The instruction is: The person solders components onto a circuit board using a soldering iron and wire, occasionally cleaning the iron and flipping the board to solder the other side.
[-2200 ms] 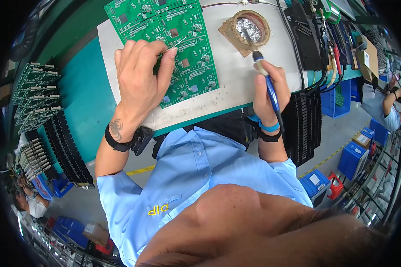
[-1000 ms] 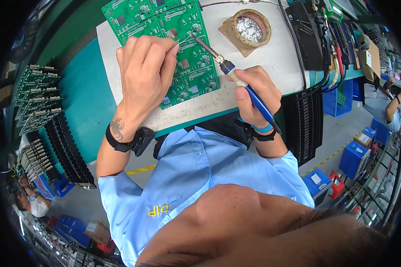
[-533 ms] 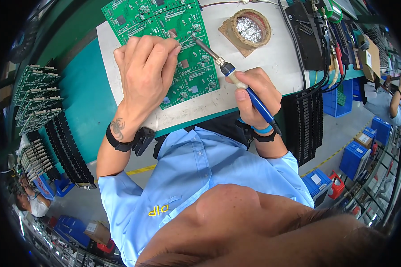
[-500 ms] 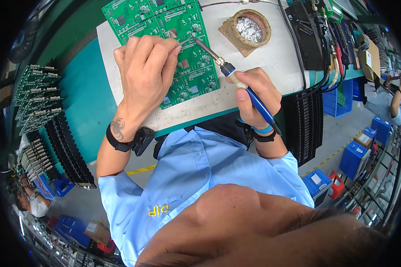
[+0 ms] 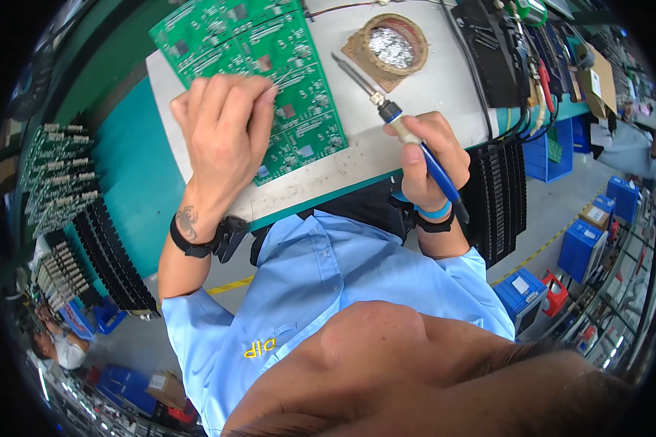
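Head cam: round tub (image 5: 399,71), rough brown rim, crinkled silvery fill. Pale sheet (image 5: 364,142) over teal bench (image 5: 135,153); racked boards (image 5: 58,167) left, blue bins (image 5: 582,244) right. Right hand (image 5: 436,153) grips metal-tipped soldering iron (image 5: 391,113), right of board. Left hand (image 5: 226,131) pinches thin wire (image 5: 283,76), blurry, over green board (image 5: 299,109), component-dense, far-centre.
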`<move>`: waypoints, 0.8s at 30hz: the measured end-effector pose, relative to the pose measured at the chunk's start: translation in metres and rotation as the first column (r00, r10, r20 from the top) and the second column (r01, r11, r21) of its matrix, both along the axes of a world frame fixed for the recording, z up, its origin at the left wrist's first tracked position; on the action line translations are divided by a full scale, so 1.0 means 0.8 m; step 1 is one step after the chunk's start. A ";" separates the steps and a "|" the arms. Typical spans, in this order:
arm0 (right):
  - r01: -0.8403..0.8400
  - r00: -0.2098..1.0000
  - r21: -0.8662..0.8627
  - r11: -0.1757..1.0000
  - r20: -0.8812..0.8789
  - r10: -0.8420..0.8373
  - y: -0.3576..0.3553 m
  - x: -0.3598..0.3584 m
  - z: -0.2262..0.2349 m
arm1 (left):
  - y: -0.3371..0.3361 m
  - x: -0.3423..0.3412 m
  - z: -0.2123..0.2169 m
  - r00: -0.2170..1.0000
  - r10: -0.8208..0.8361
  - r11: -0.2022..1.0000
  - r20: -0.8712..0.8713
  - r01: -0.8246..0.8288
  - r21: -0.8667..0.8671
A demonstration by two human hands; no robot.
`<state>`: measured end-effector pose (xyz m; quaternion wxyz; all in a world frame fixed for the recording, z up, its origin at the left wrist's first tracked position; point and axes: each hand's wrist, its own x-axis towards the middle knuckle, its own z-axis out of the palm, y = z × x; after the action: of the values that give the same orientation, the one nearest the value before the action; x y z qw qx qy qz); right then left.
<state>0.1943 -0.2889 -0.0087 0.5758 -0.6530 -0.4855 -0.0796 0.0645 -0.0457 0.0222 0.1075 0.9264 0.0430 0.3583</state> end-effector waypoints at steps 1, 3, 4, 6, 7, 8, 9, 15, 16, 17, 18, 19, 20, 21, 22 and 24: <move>0.029 0.999 0.006 1.000 -0.020 -0.029 -0.003 0.003 -0.002 | 0.001 -0.004 0.001 1.000 0.007 1.000 -0.004 -0.007 -0.008; 0.082 0.996 0.010 0.997 -0.031 -0.082 -0.011 0.014 -0.007 | 0.001 -0.006 0.001 1.000 0.011 1.000 -0.009 -0.011 -0.025; 0.125 0.992 -0.025 0.992 0.011 -0.125 -0.011 0.019 -0.011 | 0.000 -0.006 0.001 1.000 -0.005 1.000 -0.005 0.005 -0.027; 0.212 0.974 -0.091 0.973 0.096 -0.203 -0.012 0.025 -0.017 | -0.001 -0.004 0.000 1.000 0.012 0.999 -0.008 -0.012 -0.043; 0.221 0.972 -0.090 0.971 0.096 -0.213 -0.012 0.025 -0.019 | -0.001 -0.005 0.000 1.000 0.026 0.998 -0.013 -0.026 -0.048; 0.218 0.975 -0.077 0.973 0.065 -0.213 -0.013 0.024 -0.019 | -0.002 -0.006 0.001 1.000 0.017 0.999 -0.013 -0.018 -0.047; 0.214 0.977 -0.063 0.975 0.034 -0.213 -0.013 0.023 -0.020 | -0.002 -0.007 0.000 1.000 0.024 0.997 -0.021 -0.025 -0.069; 0.212 0.976 -0.079 0.974 -0.027 -0.214 -0.013 0.028 -0.022 | -0.002 -0.018 -0.004 0.998 0.040 0.988 -0.041 -0.045 -0.150; 0.197 0.979 -0.079 0.977 -0.035 -0.200 -0.014 0.029 -0.022 | 0.001 -0.021 -0.007 0.998 0.035 0.988 -0.047 -0.042 -0.150; 0.181 0.982 -0.078 0.980 -0.044 -0.185 -0.015 0.028 -0.021 | 0.005 -0.026 -0.010 0.999 0.025 0.986 -0.030 -0.030 -0.166; 0.165 0.984 -0.078 0.983 -0.052 -0.169 -0.016 0.028 -0.021 | 0.009 -0.030 -0.013 1.000 0.014 0.983 -0.013 -0.017 -0.184; 0.167 0.983 -0.081 0.983 -0.058 -0.172 -0.018 0.029 -0.022 | 0.013 -0.033 -0.016 1.000 0.005 0.979 0.005 -0.004 -0.202; 0.170 0.984 -0.034 0.985 -0.040 -0.172 -0.021 0.029 -0.026 | 0.017 -0.035 -0.019 1.000 0.002 0.979 0.000 -0.002 -0.205; 0.173 0.985 0.012 0.985 -0.021 -0.173 -0.023 0.029 -0.031 | 0.021 -0.037 -0.021 0.999 -0.027 0.974 0.023 0.031 -0.224; 0.172 0.985 0.054 0.984 -0.004 -0.172 -0.026 0.028 -0.033 | 0.021 -0.040 -0.022 0.998 -0.051 0.968 0.044 0.061 -0.245; 0.171 0.985 0.030 0.985 0.007 -0.171 -0.027 0.026 -0.033 | 0.020 -0.040 -0.023 0.995 -0.076 0.958 0.066 0.092 -0.272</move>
<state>0.2150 -0.3102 -0.0354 0.5739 -0.6834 -0.4293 -0.1392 0.0327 -0.0294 0.0039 0.2514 0.8933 0.0500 0.3692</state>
